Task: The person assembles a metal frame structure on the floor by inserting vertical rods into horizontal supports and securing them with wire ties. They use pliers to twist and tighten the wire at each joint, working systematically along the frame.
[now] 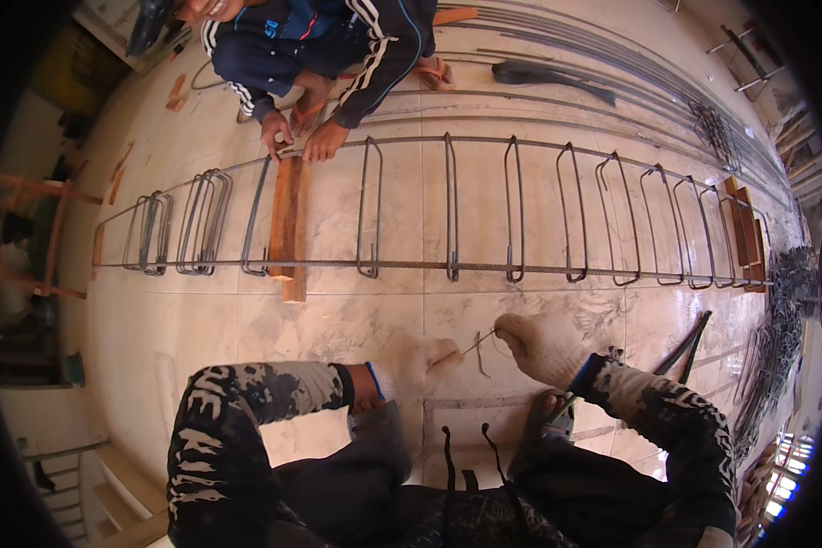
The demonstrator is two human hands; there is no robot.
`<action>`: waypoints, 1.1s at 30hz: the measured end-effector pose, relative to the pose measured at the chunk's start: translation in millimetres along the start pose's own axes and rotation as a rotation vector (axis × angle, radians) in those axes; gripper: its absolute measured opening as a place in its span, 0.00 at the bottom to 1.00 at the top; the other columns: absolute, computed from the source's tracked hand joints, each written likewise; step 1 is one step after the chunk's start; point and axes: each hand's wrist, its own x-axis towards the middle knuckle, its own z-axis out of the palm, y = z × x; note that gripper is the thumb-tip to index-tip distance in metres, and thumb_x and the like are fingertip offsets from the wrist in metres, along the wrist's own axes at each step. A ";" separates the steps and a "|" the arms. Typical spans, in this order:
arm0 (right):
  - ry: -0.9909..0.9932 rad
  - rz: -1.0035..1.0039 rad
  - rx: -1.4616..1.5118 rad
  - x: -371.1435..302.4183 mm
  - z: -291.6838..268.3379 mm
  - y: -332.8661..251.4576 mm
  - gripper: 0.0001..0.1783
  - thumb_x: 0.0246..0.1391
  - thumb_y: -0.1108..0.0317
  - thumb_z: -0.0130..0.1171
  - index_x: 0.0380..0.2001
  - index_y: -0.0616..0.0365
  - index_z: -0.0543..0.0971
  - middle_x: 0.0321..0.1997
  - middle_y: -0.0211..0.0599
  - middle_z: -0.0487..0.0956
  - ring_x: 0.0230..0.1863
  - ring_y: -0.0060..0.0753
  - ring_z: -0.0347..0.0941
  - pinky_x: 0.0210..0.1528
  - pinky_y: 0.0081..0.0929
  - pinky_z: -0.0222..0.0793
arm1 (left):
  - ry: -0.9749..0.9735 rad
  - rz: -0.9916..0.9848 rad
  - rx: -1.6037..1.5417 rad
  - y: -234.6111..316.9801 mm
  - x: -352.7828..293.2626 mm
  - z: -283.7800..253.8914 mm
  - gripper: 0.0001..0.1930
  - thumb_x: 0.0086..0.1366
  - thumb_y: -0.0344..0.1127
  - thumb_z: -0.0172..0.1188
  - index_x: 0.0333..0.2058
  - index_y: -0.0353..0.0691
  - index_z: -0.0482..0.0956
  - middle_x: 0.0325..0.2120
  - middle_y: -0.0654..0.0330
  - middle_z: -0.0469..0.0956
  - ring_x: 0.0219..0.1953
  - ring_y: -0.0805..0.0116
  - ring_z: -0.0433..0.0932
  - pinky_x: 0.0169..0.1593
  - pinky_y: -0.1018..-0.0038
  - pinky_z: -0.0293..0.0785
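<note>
My left hand [429,359] and my right hand [541,349], both in pale work gloves, are above the floor between my feet. A thin tie wire [479,342] spans the gap between their closed fingertips. Beneath it a short bent piece of wire [482,363] lies on the tiles. Just beyond my hands, a long rebar frame [402,266] runs across the view, with several bent stirrups [452,210] hung along its two bars. A wooden beam [289,219] supports it at left of centre.
Opposite me a person crouches; their hands [324,142] touch the far bar above the beam. More wooden blocks [747,237] prop the right end. Loose long bars [557,100] lie behind. A dark V-shaped tool [687,347] rests right of my foot, near piled dark wire [790,292].
</note>
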 end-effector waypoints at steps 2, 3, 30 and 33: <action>-0.176 0.084 -0.164 -5.5 16.7 11.4 0.10 0.68 0.65 0.60 0.47 0.50 0.86 0.35 0.50 0.88 0.40 0.61 0.89 0.39 0.57 0.82 | 0.093 0.180 0.029 1.6 20.0 6.2 0.13 0.77 0.42 0.66 0.34 0.41 0.83 0.27 0.47 0.82 0.26 0.42 0.82 0.32 0.54 0.76; -0.330 0.089 -0.246 -13.3 23.8 1.1 0.11 0.69 0.63 0.61 0.50 0.49 0.85 0.35 0.50 0.88 0.38 0.60 0.89 0.36 0.56 0.82 | 0.044 0.178 0.156 -1.5 25.7 4.5 0.12 0.76 0.42 0.68 0.35 0.42 0.85 0.28 0.48 0.83 0.28 0.43 0.84 0.33 0.55 0.78; 0.022 0.228 0.459 -52.4 29.8 8.5 0.11 0.75 0.63 0.63 0.50 0.57 0.88 0.41 0.51 0.90 0.45 0.54 0.90 0.49 0.45 0.84 | -0.128 0.184 0.139 -44.2 24.9 -1.9 0.08 0.76 0.41 0.71 0.46 0.48 0.92 0.32 0.51 0.89 0.36 0.46 0.91 0.39 0.57 0.87; 0.032 0.235 0.459 -51.0 43.3 3.9 0.11 0.74 0.63 0.61 0.47 0.56 0.89 0.45 0.48 0.90 0.49 0.57 0.88 0.53 0.48 0.83 | -0.326 -0.013 0.154 -38.0 34.8 -20.3 0.12 0.80 0.42 0.65 0.52 0.44 0.90 0.42 0.50 0.90 0.47 0.48 0.90 0.51 0.57 0.87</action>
